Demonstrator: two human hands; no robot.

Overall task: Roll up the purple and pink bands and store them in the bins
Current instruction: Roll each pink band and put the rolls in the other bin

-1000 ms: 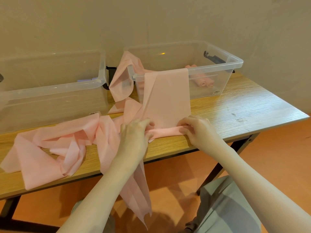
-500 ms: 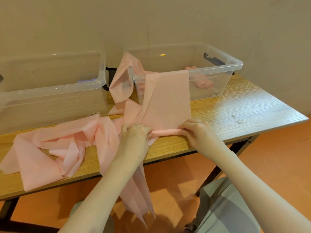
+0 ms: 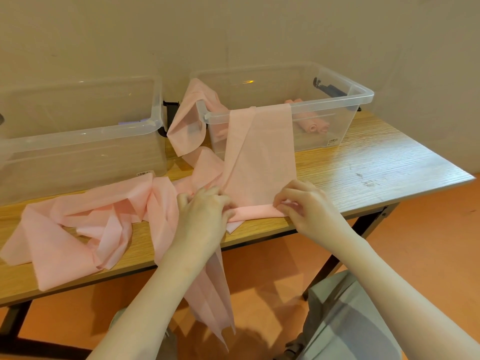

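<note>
A long pink band [image 3: 259, 157] hangs from the front rim of the right clear bin [image 3: 345, 100] down onto the wooden table [image 3: 376, 167]. Its near end is rolled into a thin tube [image 3: 255, 212] by the table's front edge. My left hand [image 3: 205, 211] pinches the tube's left end and my right hand [image 3: 304, 206] pinches its right end. Several rolled pink bands [image 3: 315, 126] lie inside the right bin. More loose pink bands [image 3: 85, 224] lie crumpled on the table to the left, and one trails over the front edge. A bit of purple [image 3: 130, 122] shows in the left clear bin [image 3: 78, 136].
Another pink band [image 3: 189, 120] drapes over the right bin's left corner. A wall stands close behind both bins. Bare wood shows on the table's right part. The floor below is orange, and my grey-clad knee [image 3: 345, 320] is at lower right.
Both hands have turned the band's near end over into a tighter, slimmer tube at the front edge. The hanging strip sits slightly straighter.
</note>
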